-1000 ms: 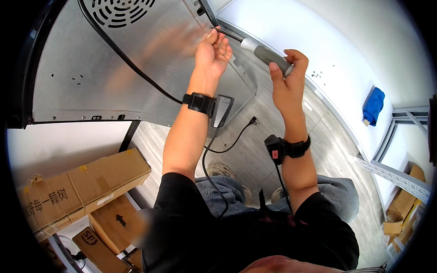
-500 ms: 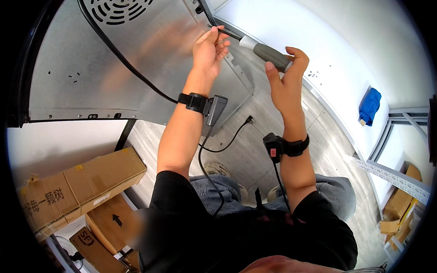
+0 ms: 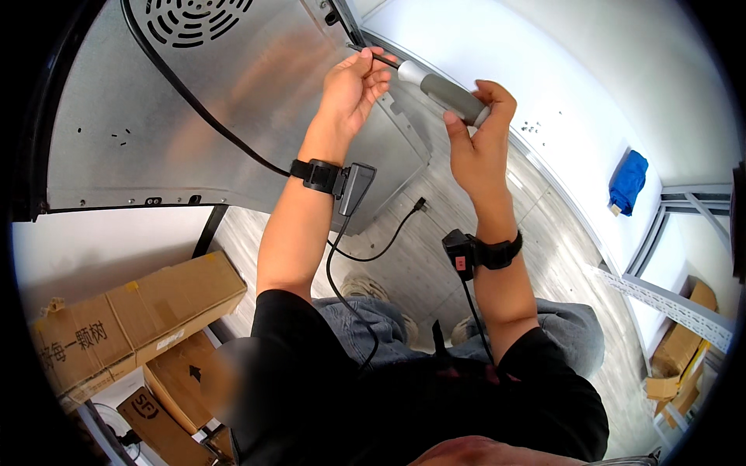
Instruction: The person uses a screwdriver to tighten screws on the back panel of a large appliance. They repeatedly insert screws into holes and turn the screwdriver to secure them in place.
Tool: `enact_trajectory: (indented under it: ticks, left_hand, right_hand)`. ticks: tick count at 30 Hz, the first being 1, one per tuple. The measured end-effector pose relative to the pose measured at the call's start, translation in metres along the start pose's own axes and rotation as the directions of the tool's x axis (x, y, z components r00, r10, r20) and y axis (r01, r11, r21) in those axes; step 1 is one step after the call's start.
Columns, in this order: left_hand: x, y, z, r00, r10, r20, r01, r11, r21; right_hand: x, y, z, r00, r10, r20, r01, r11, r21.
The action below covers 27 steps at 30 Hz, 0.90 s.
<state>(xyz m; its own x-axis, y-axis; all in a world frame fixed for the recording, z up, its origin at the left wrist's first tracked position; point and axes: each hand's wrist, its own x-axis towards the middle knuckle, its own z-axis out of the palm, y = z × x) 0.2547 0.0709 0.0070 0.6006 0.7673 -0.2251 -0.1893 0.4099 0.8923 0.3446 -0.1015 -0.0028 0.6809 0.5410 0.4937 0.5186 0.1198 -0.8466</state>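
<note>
A screwdriver (image 3: 453, 98) with a grey and white handle slants from my right hand down to the edge of a metal appliance panel (image 3: 256, 116). My right hand (image 3: 483, 140) is closed on the butt end of the handle, thumb on one side and fingers curled over the other. Close to the tip, the thumb and fingers of my left hand (image 3: 351, 93) pinch the dark shaft against the panel's upper right edge. Whatever the tip touches is too small to make out. A black cable (image 3: 198, 101) runs across the panel behind my left wrist.
Several tiny dark screws (image 3: 531, 126) lie on the white surface at right, with a blue wrapped bundle (image 3: 628, 183) farther along. Cardboard boxes (image 3: 171, 299) are stacked at lower left. A plug (image 3: 420, 204) on a black cord hangs over the floor. A perforated metal rail (image 3: 668, 303) juts in at right.
The view has shifted slightly. My right hand and the screwdriver handle have moved a little to the left; both hands keep their hold, and the tip stays at the panel edge.
</note>
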Motion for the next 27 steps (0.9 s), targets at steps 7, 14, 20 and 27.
enact_trajectory:
  ticks: [7, 14, 20, 27]
  left_hand:
    - [-0.01, -0.003, 0.011, 0.999, -0.003, 0.045, 0.001, 0.998, 0.059]
    - [-0.01, -0.003, 0.009, 0.999, -0.022, -0.039, 0.027, 0.993, 0.117]
    - [-0.016, -0.001, 0.016, 1.0, 0.0, 0.009, -0.001, 0.996, 0.087]
    - [-0.018, 0.002, 0.015, 0.999, -0.019, 0.03, 0.014, 0.989, 0.146]
  right_hand:
    - [-0.001, -0.007, 0.001, 0.999, 0.029, -0.024, -0.03, 1.0, -0.009]
    - [0.002, -0.012, -0.007, 0.941, 0.284, 0.183, -0.282, 0.959, -0.04]
    - [0.001, 0.002, 0.004, 0.997, -0.044, -0.071, 0.045, 0.999, 0.012]
    - [0.0, -0.008, -0.005, 0.977, 0.192, 0.097, -0.191, 0.981, -0.02]
